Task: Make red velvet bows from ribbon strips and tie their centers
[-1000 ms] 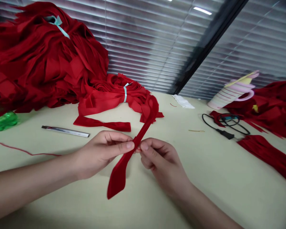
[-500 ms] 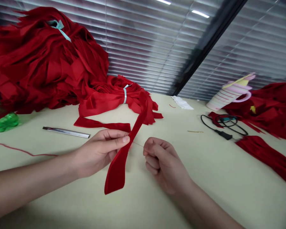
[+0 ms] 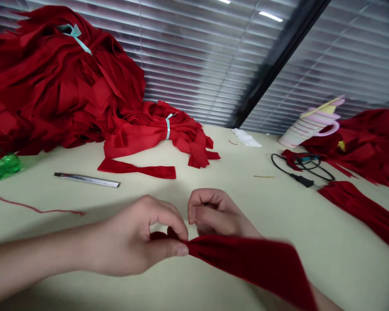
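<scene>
My left hand (image 3: 142, 237) pinches the narrow end of a red fabric strip (image 3: 253, 263) between thumb and forefinger, low over the cream table (image 3: 214, 181). The strip fans out to the lower right, close to the camera and blurred, covering my right wrist. Behind the strip sits my right hand (image 3: 214, 211), fingers curled into a loose fist just right of the left thumb. What the right fingers hold is hidden.
A big heap of red fabric (image 3: 52, 82) fills the back left, with a tied bundle (image 3: 162, 129) in front of it. A metal ruler (image 3: 87, 179), a green bag (image 3: 1, 166), a black cable (image 3: 301, 168), a striped cup (image 3: 311, 123) and more red pieces (image 3: 363, 207) lie around.
The strip's long end has swung from pointing away toward the bundle to lying across my right wrist toward the camera. Both hands dropped lower and closer together.
</scene>
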Available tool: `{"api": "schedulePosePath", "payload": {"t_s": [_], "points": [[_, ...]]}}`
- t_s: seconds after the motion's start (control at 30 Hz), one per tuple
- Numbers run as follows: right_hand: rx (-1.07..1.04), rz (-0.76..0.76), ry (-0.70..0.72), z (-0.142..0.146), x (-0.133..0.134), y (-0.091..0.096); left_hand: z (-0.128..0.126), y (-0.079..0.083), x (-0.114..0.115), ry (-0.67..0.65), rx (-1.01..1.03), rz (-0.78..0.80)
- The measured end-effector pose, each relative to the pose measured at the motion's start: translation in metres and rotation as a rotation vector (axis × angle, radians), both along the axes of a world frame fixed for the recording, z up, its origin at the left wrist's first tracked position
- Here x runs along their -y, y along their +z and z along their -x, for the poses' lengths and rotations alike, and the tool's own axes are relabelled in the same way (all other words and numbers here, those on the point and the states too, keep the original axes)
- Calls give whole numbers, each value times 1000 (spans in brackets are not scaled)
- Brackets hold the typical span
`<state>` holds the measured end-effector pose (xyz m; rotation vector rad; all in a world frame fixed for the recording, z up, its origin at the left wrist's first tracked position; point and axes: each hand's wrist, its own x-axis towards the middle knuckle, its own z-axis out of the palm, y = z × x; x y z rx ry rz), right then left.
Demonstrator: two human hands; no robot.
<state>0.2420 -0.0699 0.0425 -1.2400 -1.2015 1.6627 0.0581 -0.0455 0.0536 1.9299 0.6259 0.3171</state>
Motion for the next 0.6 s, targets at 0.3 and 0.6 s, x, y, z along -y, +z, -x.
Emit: {"api": "schedulePosePath", "payload": {"t_s": [0.3, 0.6], "points": [[810, -964, 146, 4, 17, -3, 0, -17, 3, 17, -162, -794], [519, -949, 45, 14, 21, -17, -1, -22, -13, 251, -129, -517]]}}
